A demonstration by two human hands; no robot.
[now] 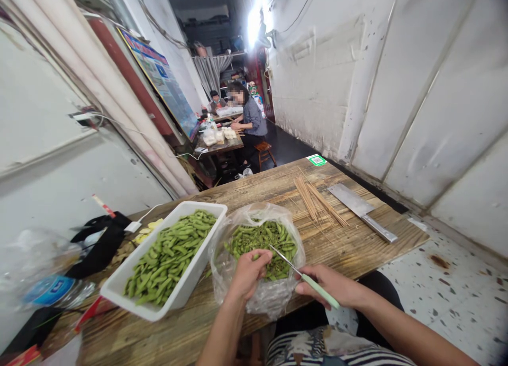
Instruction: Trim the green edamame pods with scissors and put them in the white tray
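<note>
Over a clear plastic bag (pixel 260 297) full of green soybean pods, my left hand (pixel 249 273) has its thumb and fingers pinched together on a soybean pod (pixel 256 257), mostly hidden by the fingers. My right hand (pixel 327 284) is closed round the light green handle of a pair of scissors (pixel 317 289), seen nearly edge-on. Their slim metal blades point up and left over the pods in the bag (pixel 273 239), close to my left fingertips. Left of the bag, a white plastic tub (pixel 190 281) holds a heap of whole green pods (pixel 170 260).
Thin wooden skewers (pixel 313 199) and a cleaver (pixel 359 207) lie on the wooden table (pixel 270 191) to the right. A water bottle (pixel 55 291) and a black bag (pixel 105 244) are at left. A person (pixel 252 117) sits at another table beyond, with another person behind.
</note>
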